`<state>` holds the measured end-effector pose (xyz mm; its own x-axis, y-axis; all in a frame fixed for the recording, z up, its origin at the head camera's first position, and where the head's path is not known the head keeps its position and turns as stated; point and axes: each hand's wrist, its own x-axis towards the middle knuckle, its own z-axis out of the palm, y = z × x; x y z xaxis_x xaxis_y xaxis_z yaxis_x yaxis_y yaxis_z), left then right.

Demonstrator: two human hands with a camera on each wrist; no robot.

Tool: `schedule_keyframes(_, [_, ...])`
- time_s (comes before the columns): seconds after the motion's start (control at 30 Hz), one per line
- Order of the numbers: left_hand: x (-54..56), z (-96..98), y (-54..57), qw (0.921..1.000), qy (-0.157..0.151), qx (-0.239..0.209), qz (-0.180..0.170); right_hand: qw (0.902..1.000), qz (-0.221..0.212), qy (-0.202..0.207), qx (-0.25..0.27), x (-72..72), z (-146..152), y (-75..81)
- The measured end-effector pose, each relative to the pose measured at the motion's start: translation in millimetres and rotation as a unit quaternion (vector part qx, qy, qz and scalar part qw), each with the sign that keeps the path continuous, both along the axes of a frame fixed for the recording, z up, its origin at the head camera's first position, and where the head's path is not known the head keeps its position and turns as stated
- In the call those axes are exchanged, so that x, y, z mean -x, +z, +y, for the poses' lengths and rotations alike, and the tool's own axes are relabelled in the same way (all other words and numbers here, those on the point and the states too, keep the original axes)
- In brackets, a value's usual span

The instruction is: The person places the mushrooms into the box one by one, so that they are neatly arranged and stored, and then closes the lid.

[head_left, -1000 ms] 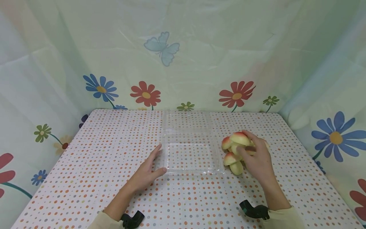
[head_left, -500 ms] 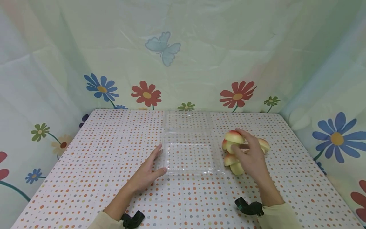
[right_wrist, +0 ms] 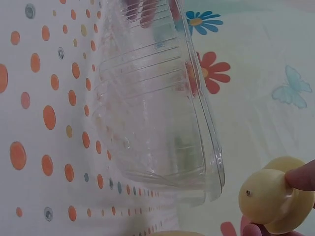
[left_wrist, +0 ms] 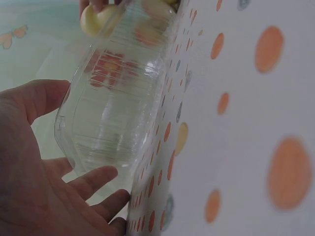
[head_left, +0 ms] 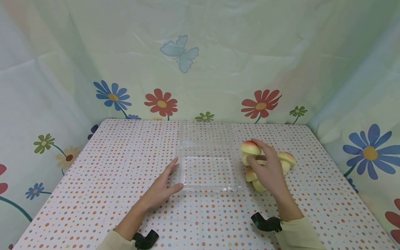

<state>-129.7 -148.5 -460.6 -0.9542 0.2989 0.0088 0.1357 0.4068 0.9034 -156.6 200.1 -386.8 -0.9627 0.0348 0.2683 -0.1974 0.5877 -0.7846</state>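
Note:
In the head view a clear plastic clamshell box stands with its lid swung back, away from me. My left hand rests against its left side, fingers relaxed and thumb at the near corner. The left wrist view shows that thumb and fingertips along the rim. My right hand pinches a toy mushroom with a red-tinged yellow cap, raised just right of the box. The right wrist view shows the stem end of this mushroom between thumb and fingers. Beneath and behind the hand lie more mushrooms, partly hidden.
Dotted cloth covers the table. A curtain printed with flowers and a butterfly surrounds the back and sides. Black wrist-worn devices sit at both sleeves.
My right hand has lifted the mushroom from the pile and moved it left toward the box, uncovering mushrooms on the right. My left hand has stayed at the box.

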Motion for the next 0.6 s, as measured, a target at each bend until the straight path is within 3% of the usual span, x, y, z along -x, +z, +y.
schedule_keyframes(0.6, [-0.2, -0.1, -1.8, 0.9999, -0.001, -0.01, -0.004, 0.9997, -0.004, 0.022, 0.007, 6.2, -13, 2.4])
